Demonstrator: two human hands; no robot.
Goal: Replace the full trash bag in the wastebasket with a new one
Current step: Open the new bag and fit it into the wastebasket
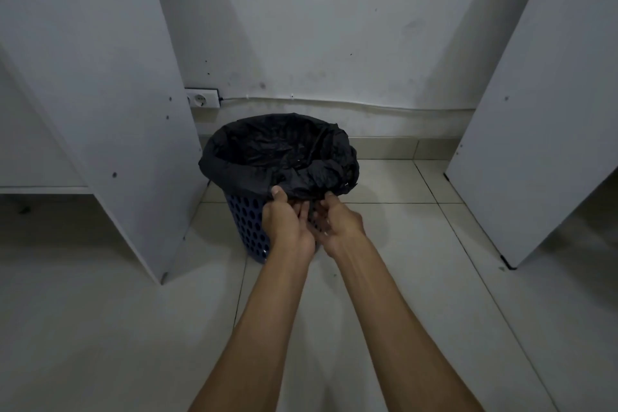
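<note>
A round dark-blue plastic wastebasket with many small holes in its wall stands on the pale tiled floor, close to the white wall and between two white vertical panels. A black, thin and crinkled plastic trash bag lines it. The edge of the bag is folded outward over the rim all the way around, and it hangs down the outside as a wrinkled collar. Inside, the plastic looks loose and rumpled; what lies in it I cannot tell, because the inside is very dark.

Both bare arms reach forward to the near side of the rim. The left hand has its thumb on top of the folded bag edge and its fingers curled under it, so it pinches the plastic. The right hand is just beside it, its thumb also touching the bag edge. Its fingers are bent toward the plastic under the fold, but how firmly they hold it is not clear. The two hands nearly touch each other.

A white double wall socket sits low on the wall behind the basket on the left, and a thin cable runs from it along the wall to the right.
</note>
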